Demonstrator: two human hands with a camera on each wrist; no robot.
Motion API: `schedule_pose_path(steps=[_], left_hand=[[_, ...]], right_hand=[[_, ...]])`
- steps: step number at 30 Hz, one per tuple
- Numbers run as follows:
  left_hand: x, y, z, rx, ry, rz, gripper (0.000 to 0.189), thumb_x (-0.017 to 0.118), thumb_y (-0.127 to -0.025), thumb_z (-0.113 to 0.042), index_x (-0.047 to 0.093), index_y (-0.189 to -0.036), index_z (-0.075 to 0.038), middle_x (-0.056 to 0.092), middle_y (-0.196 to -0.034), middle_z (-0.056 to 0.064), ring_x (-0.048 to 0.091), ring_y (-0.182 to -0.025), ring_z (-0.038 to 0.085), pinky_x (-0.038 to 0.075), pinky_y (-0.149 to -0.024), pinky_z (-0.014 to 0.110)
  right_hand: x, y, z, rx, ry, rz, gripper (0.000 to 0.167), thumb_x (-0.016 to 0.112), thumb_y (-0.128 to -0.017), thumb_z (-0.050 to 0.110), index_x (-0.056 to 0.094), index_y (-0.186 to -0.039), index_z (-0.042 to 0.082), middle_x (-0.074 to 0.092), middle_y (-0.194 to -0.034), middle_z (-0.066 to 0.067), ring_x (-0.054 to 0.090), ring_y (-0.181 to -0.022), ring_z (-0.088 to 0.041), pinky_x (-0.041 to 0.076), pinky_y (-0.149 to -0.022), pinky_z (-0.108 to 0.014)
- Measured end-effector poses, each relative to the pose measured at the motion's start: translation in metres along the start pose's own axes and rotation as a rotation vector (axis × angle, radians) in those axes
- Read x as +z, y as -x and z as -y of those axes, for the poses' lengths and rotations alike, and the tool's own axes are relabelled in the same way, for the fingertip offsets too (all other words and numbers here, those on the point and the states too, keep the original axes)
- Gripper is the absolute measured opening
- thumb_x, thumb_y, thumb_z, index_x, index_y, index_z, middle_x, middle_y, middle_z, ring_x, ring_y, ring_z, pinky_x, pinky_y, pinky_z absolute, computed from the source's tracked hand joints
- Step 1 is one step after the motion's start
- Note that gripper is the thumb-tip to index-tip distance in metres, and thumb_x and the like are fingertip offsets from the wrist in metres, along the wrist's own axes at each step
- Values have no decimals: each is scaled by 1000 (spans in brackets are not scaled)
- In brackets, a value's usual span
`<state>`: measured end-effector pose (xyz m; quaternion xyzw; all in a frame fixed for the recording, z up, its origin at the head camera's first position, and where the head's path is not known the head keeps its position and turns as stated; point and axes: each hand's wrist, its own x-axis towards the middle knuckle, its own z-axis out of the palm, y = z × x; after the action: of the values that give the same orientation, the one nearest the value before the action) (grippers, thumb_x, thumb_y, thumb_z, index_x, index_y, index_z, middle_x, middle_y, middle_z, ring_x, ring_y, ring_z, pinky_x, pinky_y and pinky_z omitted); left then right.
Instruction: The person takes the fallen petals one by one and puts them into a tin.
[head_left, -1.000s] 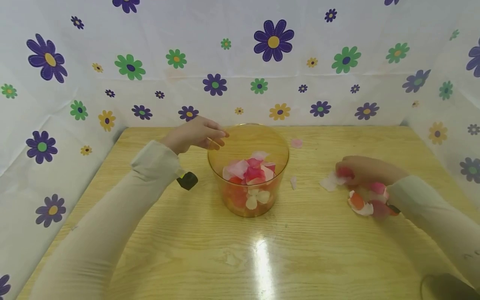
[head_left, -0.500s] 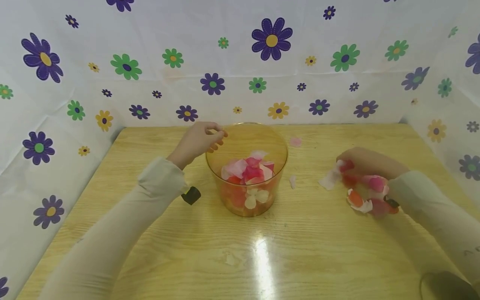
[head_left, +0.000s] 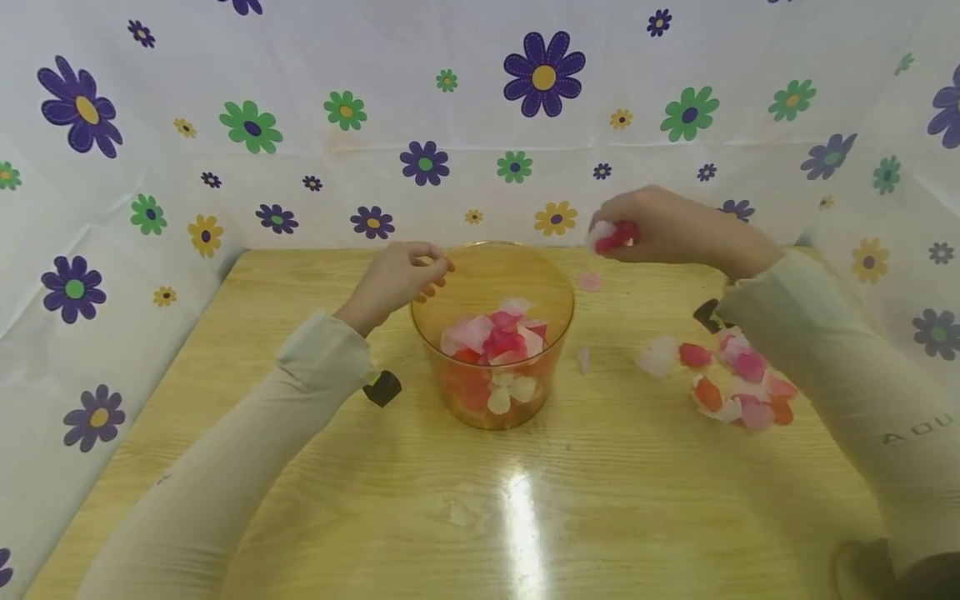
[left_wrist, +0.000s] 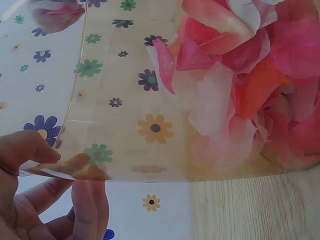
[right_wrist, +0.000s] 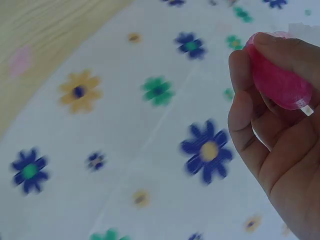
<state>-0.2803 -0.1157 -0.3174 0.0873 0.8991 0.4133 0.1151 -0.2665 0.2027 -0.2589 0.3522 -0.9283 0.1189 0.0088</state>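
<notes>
A see-through amber plastic bucket [head_left: 495,421] stands mid-table, holding a heap of pink, red, white and orange flower petals [left_wrist: 220,100]. My left hand [head_left: 397,279] pinches the bucket's rim at its left side, thumb and fingers on either side of the wall. Raised above the table to the right of the bucket, my right hand [head_left: 660,225] pinches a few petals [right_wrist: 280,82], pink ones with a whitish one among them. Below my right forearm lies a loose pile of petals [head_left: 750,387] in pink, red, orange and white.
One pale pink petal [head_left: 589,282] lies behind the bucket's right side, and a small whitish one [head_left: 583,360] beside it. A flower-printed white cloth [head_left: 465,108] hangs around the table's back and sides. The wooden table [head_left: 390,508] reflects a bright light near the front.
My right hand has lifted from the petal pile and moved up and left toward the bucket, carrying petals. My left hand has settled on the rim, hardly moving over the last half second.
</notes>
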Motion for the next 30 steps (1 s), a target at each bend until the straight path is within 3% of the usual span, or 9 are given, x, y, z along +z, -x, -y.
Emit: schedule_pose_path(steps=[8,12,15,19,22,26,30], left_hand=[[2,-2,0,13,7,-4,28,49,-96,-29,64,-112,-11,64,-110,13,62,-97,29,53,-82,34],[1,1,-1,6,6,-3,29,48,-96,-29,63,-113,-11,63,-111,13,61,-101,32,53,-84,34],[0,3,-1,-2,-1,-4,29,48,-96,-29,63,-114,-11,63,-112,13,60,-102,32,52,-85,35],[2,1,-3,-2,-7,1,30,48,-97,-30,62,-115,-11,63,-113,13,61,-101,31,52,-85,36],[3,-1,-3,1,-8,1,30,48,-96,-30,63,-115,-11,63,-112,13,61,-100,30,53,-85,35],[3,-1,-3,0,-18,0,31,48,-96,-31,62,-115,-11,63,-111,14,62,-98,29,53,-83,34],[2,-1,-2,-7,-25,0,33,47,-96,-31,62,-117,-10,62,-112,14,62,-98,28,53,-84,35]], right_hand=[[8,-37,43,-171,-68,77,21,71,-81,7,65,-100,10,68,-96,-3,62,-87,-17,54,-77,-37],[14,-42,49,-180,-83,119,23,71,-80,7,64,-102,10,67,-100,-3,62,-89,-18,54,-79,-37],[15,-39,48,-169,-84,104,24,71,-81,8,64,-103,9,67,-100,-4,63,-90,-18,54,-79,-37],[12,-20,33,-112,-73,37,27,71,-81,9,62,-106,9,66,-103,-4,62,-91,-18,53,-78,-36],[13,4,18,-53,-42,32,32,72,-80,12,61,-111,10,64,-108,-4,61,-94,-19,53,-79,-36],[24,41,-3,30,43,156,44,77,-76,22,60,-116,14,62,-114,-3,61,-97,-20,53,-80,-39],[50,75,-30,110,74,300,54,81,-70,23,59,-119,14,60,-116,-7,62,-100,-25,53,-83,-42]])
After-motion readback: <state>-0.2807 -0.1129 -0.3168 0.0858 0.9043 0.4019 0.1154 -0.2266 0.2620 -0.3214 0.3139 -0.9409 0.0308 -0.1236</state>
